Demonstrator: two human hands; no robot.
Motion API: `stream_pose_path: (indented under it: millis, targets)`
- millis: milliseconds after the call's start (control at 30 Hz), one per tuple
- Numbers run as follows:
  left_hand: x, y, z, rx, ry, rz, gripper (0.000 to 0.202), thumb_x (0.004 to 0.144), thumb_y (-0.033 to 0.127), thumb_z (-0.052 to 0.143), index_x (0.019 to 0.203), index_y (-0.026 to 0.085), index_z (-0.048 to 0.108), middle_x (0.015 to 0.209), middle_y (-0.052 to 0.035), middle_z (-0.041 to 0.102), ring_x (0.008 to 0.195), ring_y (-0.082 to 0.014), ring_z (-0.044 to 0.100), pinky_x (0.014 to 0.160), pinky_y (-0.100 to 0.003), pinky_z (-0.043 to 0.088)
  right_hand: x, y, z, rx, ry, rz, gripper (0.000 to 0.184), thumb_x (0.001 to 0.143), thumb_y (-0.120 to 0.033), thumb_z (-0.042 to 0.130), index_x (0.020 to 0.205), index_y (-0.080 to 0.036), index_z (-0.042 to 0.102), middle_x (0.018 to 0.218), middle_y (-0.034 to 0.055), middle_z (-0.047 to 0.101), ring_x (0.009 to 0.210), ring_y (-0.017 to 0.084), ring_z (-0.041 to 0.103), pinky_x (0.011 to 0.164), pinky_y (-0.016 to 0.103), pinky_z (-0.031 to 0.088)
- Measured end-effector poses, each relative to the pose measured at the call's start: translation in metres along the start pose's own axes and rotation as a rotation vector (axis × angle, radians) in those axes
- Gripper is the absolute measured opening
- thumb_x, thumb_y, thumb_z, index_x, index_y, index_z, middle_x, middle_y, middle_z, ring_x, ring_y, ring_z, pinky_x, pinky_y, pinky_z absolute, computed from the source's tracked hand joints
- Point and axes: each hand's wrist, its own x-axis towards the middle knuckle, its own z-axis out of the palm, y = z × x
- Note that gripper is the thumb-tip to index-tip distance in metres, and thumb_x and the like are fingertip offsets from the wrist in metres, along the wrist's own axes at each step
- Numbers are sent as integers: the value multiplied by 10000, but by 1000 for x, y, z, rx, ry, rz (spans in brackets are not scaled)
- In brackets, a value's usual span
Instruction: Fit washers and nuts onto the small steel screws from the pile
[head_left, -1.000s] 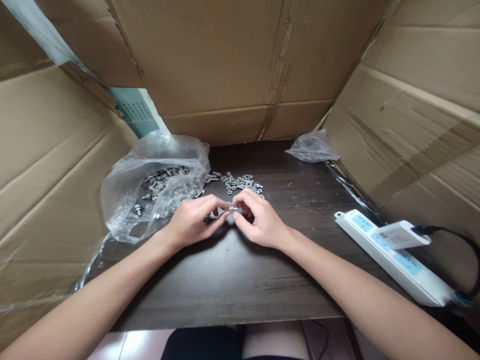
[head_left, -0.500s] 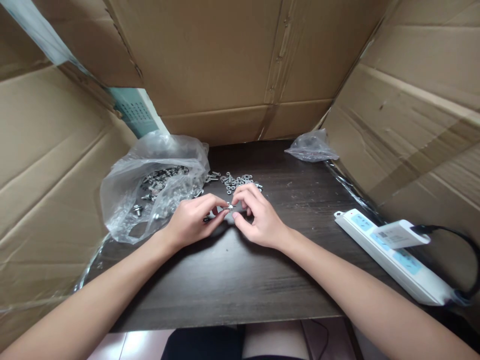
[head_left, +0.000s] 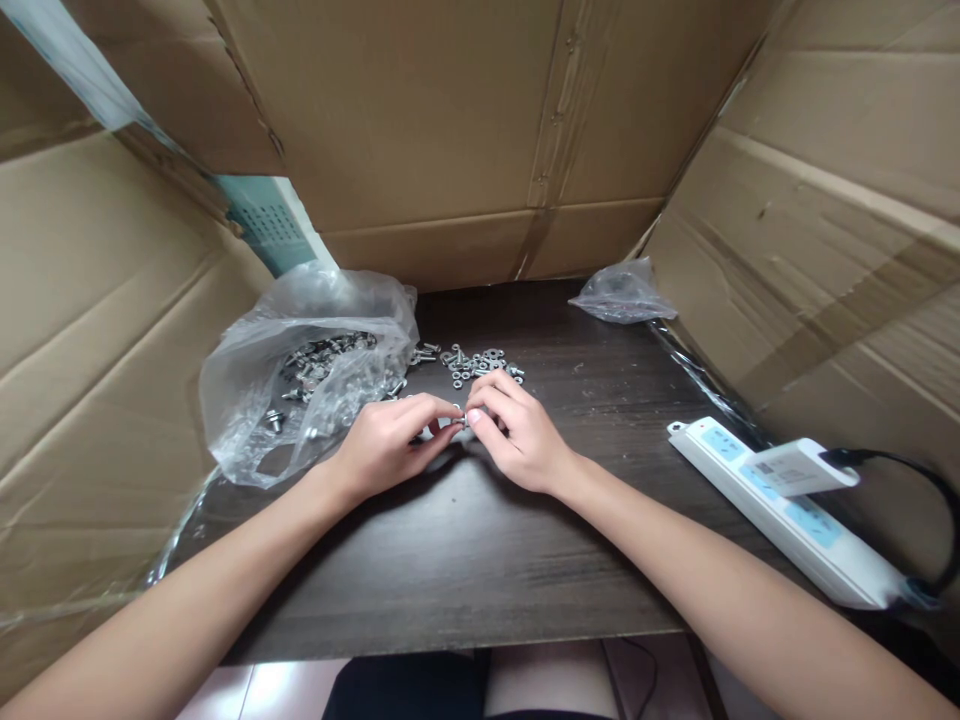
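Observation:
My left hand (head_left: 386,445) and my right hand (head_left: 517,430) meet fingertip to fingertip over the middle of the dark wooden table (head_left: 465,560). Both pinch one small metal fastener (head_left: 459,421) between them; it looks like a screw with a nut or washer, mostly hidden by the fingers. Just beyond the hands lies a loose pile of small metal nuts and washers (head_left: 480,363). To the left sits an open clear plastic bag of screws (head_left: 307,370).
Cardboard walls enclose the table on the left, back and right. A smaller clear plastic bag (head_left: 621,292) lies at the back right. A white power strip (head_left: 787,510) with a plugged adapter and black cable lies along the right edge.
The hands stay in place. My right fingers have shifted slightly around the fastener, closing in tighter against the left fingertips.

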Motion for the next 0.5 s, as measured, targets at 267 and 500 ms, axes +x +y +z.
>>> stream_pose_path:
  millis: [267,500]
  targets:
    - [0,0,0,12,-40,-10,71,968,212,621,954,162,669,788,-6,743,622,-96,690,572,-176,534,0,2,1,1,-45,-36,143,984,-225,481,857,-203,542,998,79,566,871,197,568,761,357,484]
    - [1,1,-3,17,-41,3,96,962,208,590,941,165,673,780,-18,736,628,-111,681,602,-203,538,-1,1,1,-18,-77,-1,224,1022,-254,437,821,-209,523,952,64,562,855,192,558,795,367,478]
